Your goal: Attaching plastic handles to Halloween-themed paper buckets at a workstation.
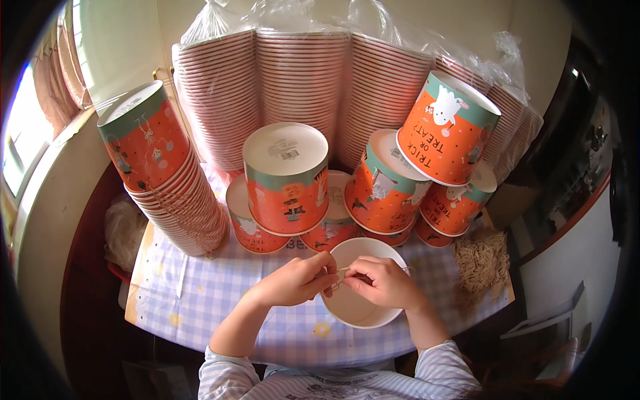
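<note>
An open paper bucket (360, 308), white inside, lies near the person at the near middle of the table, its mouth turned up toward the camera. Both hands work at its far rim. The left hand (293, 281) has thumb and forefinger pressed together, pinching one end of a thin pale string (342, 270); the remaining fingers are curled in. The right hand (383, 280) lies over the bucket's rim, its fingertips likewise pinched on the string, with the hands almost touching. Whether the string passes through the bucket wall cannot be told. The table carries a lilac checked cloth (200, 293). Just beyond the hands stands a cluster of orange buckets (288, 180) with green bands and cartoon prints, set upside down and piled, some tilted. At the far left leans a tall nested stack of the same buckets (173, 180), lying on its side. Along the far edge, long nested rows sit wrapped in clear plastic (300, 73). To the right of the open bucket, on the table's edge, lies a loose heap of pale strings (481, 263). Striped sleeves (433, 370) show at the near edge
</note>
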`<action>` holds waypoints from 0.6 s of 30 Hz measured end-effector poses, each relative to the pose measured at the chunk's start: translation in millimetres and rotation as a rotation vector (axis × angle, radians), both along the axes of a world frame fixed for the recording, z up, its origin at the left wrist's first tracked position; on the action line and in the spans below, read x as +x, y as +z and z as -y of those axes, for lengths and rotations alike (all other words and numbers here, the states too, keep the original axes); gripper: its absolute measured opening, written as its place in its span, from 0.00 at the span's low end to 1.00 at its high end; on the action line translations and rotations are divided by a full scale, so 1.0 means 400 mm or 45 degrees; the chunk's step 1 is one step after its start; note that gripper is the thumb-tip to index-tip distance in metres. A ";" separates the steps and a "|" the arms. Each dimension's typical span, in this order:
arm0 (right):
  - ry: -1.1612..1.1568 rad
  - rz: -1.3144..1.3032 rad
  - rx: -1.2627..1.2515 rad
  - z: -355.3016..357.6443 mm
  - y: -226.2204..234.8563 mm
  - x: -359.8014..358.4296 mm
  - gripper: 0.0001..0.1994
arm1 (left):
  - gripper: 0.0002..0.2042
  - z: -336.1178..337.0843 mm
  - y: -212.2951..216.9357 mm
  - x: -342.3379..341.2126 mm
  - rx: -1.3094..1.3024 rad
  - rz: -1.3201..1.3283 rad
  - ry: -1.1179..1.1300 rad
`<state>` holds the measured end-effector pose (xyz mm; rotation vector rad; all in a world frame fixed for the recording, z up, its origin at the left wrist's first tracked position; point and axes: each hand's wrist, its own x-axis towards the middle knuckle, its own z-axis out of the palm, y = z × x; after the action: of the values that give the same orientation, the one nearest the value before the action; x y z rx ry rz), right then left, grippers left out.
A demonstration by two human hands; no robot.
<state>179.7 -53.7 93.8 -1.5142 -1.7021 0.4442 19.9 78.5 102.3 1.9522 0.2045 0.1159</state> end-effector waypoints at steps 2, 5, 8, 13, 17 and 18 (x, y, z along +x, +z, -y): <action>-0.029 -0.042 -0.039 0.001 0.015 -0.005 0.07 | 0.05 -0.002 0.001 0.002 -0.047 -0.009 0.020; -0.021 0.107 -0.234 -0.005 0.041 -0.019 0.07 | 0.05 -0.012 -0.006 -0.001 -0.124 0.059 0.059; -0.031 0.115 -0.094 -0.017 0.013 -0.030 0.06 | 0.05 -0.018 -0.016 -0.001 -0.076 0.087 0.091; -0.082 0.071 -0.048 -0.017 -0.012 -0.035 0.05 | 0.05 -0.026 -0.026 0.001 -0.081 0.160 0.099; -0.092 0.055 -0.114 -0.017 -0.015 -0.043 0.06 | 0.06 -0.022 -0.029 -0.001 -0.027 0.160 0.135; -0.083 0.050 -0.131 -0.019 -0.012 -0.045 0.06 | 0.06 -0.021 -0.027 0.002 -0.031 0.164 0.130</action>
<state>161.6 -46.1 89.1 -1.6575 -1.6772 0.4766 20.6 87.0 91.6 1.9023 0.2192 0.3036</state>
